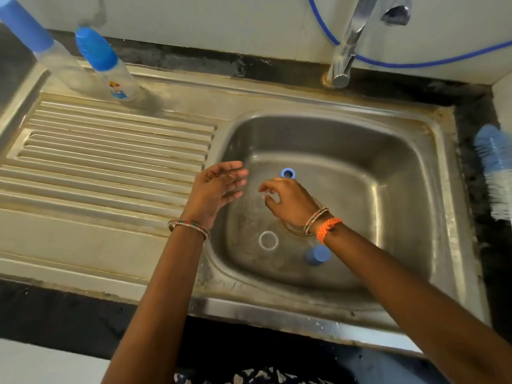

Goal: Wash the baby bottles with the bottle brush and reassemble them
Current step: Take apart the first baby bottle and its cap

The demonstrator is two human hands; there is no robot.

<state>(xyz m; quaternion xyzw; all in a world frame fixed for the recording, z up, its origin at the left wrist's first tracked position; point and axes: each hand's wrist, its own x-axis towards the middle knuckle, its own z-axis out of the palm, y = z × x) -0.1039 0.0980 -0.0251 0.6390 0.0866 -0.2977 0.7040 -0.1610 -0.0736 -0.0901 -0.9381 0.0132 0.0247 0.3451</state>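
Stainless steel sink basin [388,167] holds a blue plastic collar ring [288,173], clear ring [268,240] and blue cap [317,254]: light, wet, likely slippery, best pinched by their rims. Left hand [219,184] open; right hand [285,200] loosely curled, apparently empty. Two assembled bottles [110,67] stand behind the drainboard.

Bottle label [119,91]: print blurred, unreadable.

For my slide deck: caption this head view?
Both hands hover over sink holding loose bottle parts.
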